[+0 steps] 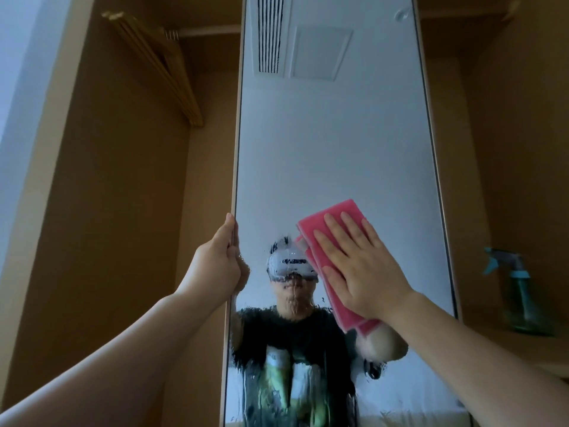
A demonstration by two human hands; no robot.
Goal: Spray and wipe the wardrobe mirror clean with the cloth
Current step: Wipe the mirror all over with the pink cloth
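The tall wardrobe mirror point(332, 143) fills the middle of the view, its lower half streaked with wet spray that blurs the reflection. My right hand point(363, 266) lies flat, fingers spread, pressing a folded pink cloth point(326, 220) against the glass at mid height. My left hand point(220, 263) is closed around the mirror's left edge, thumb upward. A teal spray bottle point(520, 297) stands on a wooden shelf point(529, 349) to the right of the mirror, apart from both hands.
Open wooden wardrobe compartments flank the mirror. Several wooden hangers point(157, 66) hang from a rail at the upper left. A pale wall shows at the far left edge.
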